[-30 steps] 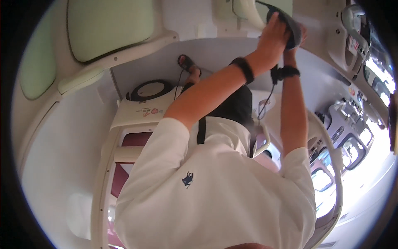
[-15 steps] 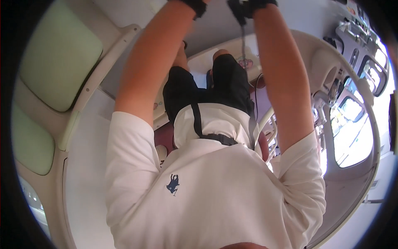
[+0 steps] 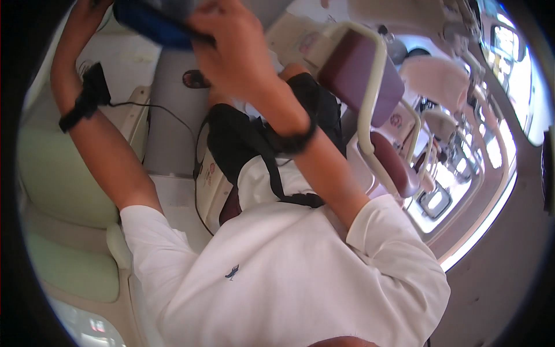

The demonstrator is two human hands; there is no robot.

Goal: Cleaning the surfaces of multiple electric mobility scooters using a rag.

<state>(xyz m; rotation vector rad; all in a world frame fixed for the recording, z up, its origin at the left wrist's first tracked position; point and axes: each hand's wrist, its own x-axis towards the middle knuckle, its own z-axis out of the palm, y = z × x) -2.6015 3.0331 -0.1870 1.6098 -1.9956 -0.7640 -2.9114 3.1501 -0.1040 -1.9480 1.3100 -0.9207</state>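
A blue object with a dark rim [image 3: 155,24] is held up at the top of the view, blurred and cut off by the edge, so its kind cannot be made out. My right hand [image 3: 234,52] is closed on its right end, fingers wrapped over the rim. At the object's left end is my left hand [image 3: 92,8], mostly out of the picture, its fingers hidden. A black device on a strap [image 3: 92,95] sits on my left wrist, with a thin black cable running from it. Around my right wrist is a black band [image 3: 295,136].
Pale green padded panels [image 3: 69,173] line the left side. A maroon seat [image 3: 363,75] with a cream rail [image 3: 373,98] stands to the right. More seats and bright windows [image 3: 451,196] lie beyond. A black strap [image 3: 272,173] crosses my lap.
Both arms have swung left, and the view has turned. The blue object has come into sight with my right hand on it. The maroon seat with its cream rail now shows more fully.
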